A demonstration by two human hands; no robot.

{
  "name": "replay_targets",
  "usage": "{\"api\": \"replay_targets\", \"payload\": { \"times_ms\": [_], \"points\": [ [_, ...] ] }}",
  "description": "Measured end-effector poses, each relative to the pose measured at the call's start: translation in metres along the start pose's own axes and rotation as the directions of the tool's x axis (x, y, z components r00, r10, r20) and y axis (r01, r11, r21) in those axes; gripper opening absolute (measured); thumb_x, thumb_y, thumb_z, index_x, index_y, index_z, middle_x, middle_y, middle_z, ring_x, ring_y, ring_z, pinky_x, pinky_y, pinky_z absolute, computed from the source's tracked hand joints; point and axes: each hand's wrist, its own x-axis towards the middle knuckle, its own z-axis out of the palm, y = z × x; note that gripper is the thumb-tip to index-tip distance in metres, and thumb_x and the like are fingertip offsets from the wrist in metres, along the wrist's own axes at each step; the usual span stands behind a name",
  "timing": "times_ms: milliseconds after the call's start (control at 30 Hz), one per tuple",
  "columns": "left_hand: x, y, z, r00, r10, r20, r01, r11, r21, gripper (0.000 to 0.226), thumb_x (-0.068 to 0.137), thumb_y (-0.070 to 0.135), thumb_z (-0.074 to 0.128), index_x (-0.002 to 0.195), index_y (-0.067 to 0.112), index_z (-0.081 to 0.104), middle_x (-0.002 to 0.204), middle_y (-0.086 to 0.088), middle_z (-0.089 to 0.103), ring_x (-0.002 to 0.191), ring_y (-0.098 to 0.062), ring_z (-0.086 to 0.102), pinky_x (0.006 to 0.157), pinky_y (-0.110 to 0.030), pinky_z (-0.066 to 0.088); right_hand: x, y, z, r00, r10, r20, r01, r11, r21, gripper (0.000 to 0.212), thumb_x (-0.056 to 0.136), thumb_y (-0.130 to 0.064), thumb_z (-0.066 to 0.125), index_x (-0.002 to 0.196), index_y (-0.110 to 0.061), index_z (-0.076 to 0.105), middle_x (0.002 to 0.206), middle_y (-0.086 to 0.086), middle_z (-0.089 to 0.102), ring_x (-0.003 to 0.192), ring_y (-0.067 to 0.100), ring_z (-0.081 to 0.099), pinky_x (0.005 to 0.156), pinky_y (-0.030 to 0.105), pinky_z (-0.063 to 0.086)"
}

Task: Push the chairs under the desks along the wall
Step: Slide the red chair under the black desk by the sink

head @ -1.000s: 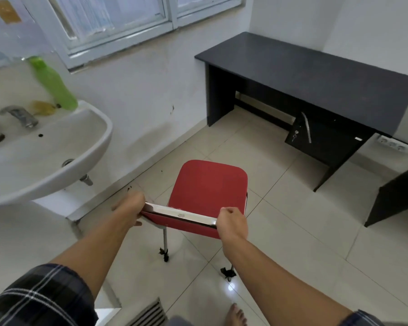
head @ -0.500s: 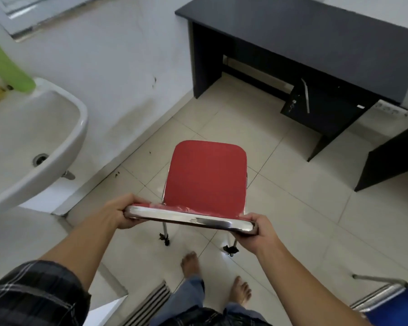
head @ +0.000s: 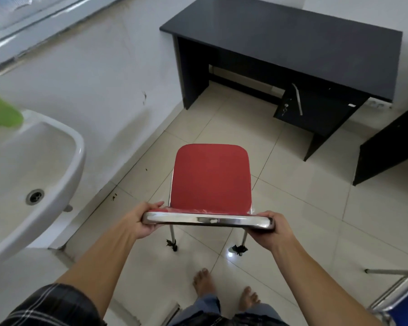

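head view: the black desk (head: 292, 43) stands against the far wall. the red chair (head: 211, 177) is out on the tiles, well short of the desk, with its seat facing it. the left hand (head: 144, 222) curls round the left end of the chair's chrome back, thumb on top. the right hand (head: 269, 234) grips the right end, fingers hidden underneath. a second desk (head: 386, 151) is cut off at the right edge, a blue chair (head: 403, 302) at the lower right, a green bottle (head: 0, 109) at the left.
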Motion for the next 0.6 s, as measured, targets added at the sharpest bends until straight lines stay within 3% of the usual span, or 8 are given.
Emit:
{"api": "replay_targets", "payload": {
  "times_ms": [67,167,233,300,367,467,500,600],
  "points": [
    [0.005,0.008,0.006,1.000,0.003,-0.009,-0.003,1.000,0.009,0.025,0.095,-0.004,0.040,0.108,0.003,0.061,0.108,-0.022,0.059,0.092,-0.042,0.061,0.053,-0.053,0.056,0.004,-0.006,0.004,1.000,-0.014,-0.009,0.014,1.000,-0.006,0.018,0.087,0.008,0.037,0.085,0.001,0.053,0.096,0.024,0.060,0.087,0.044,0.059,0.068,0.061,0.059],
    [0.012,0.020,0.017,1.000,0.000,-0.025,0.000,1.000,0.020,0.027,0.094,-0.004,0.043,0.113,0.004,0.062,0.119,-0.020,0.059,0.114,-0.041,0.058,0.065,-0.061,0.053,0.013,-0.016,0.012,0.999,-0.034,-0.033,0.034,0.999,-0.025,0.017,0.084,0.009,0.038,0.089,0.002,0.053,0.099,0.026,0.059,0.090,0.048,0.059,0.056,0.064,0.058],
    [0.018,0.030,0.024,1.000,-0.001,-0.024,0.001,1.000,0.022,0.024,0.094,-0.005,0.044,0.108,0.003,0.062,0.124,-0.021,0.058,0.121,-0.041,0.055,0.083,-0.053,0.055,0.020,-0.022,0.018,0.999,-0.041,-0.036,0.040,0.999,-0.028,0.018,0.084,0.008,0.037,0.092,0.001,0.052,0.101,0.027,0.059,0.092,0.048,0.059,0.052,0.065,0.057],
    [0.026,0.039,0.030,1.000,0.001,-0.025,0.000,1.000,0.025,0.023,0.094,-0.005,0.044,0.105,0.002,0.062,0.128,-0.022,0.056,0.120,-0.044,0.055,0.098,-0.051,0.050,0.024,-0.028,0.025,0.998,-0.048,-0.028,0.047,0.999,-0.024,0.017,0.086,0.007,0.036,0.092,0.002,0.052,0.100,0.025,0.059,0.091,0.047,0.058,0.057,0.063,0.059],
    [0.030,0.052,0.039,1.000,-0.001,-0.024,0.002,0.999,0.038,0.022,0.094,-0.004,0.043,0.104,0.003,0.062,0.127,-0.023,0.056,0.112,-0.049,0.057,0.093,-0.053,0.052,0.029,-0.037,0.035,0.998,-0.051,-0.028,0.051,0.998,-0.025,0.017,0.089,0.006,0.037,0.093,0.002,0.052,0.099,0.025,0.059,0.089,0.046,0.058,0.058,0.063,0.059],
    [0.036,0.071,0.054,1.000,-0.012,-0.007,0.012,0.999,0.033,0.021,0.095,-0.002,0.043,0.104,0.005,0.061,0.120,-0.024,0.057,0.097,-0.054,0.057,0.064,-0.065,0.047,0.039,-0.052,0.051,0.998,-0.054,-0.038,0.052,0.998,-0.039,0.017,0.089,0.005,0.037,0.096,0.003,0.052,0.100,0.025,0.059,0.090,0.046,0.058,0.055,0.065,0.055],
    [0.039,0.077,0.059,1.000,-0.017,-0.003,0.017,1.000,0.022,0.021,0.096,-0.002,0.043,0.105,0.005,0.062,0.117,-0.024,0.057,0.097,-0.054,0.056,0.063,-0.066,0.047,0.043,-0.058,0.057,0.998,-0.057,-0.042,0.055,0.998,-0.039,0.017,0.089,0.005,0.037,0.096,0.003,0.052,0.100,0.025,0.059,0.090,0.046,0.058,0.060,0.063,0.057],
    [0.048,0.096,0.080,1.000,-0.011,-0.005,0.011,1.000,-0.010,0.025,0.096,-0.001,0.044,0.114,0.006,0.060,0.117,-0.024,0.057,0.114,-0.052,0.053,0.082,-0.060,0.052,0.057,-0.081,0.075,0.998,-0.049,-0.046,0.047,0.998,-0.034,0.017,0.088,0.005,0.036,0.094,0.002,0.052,0.100,0.024,0.058,0.090,0.045,0.057,0.079,0.062,0.054]
  ]
}}
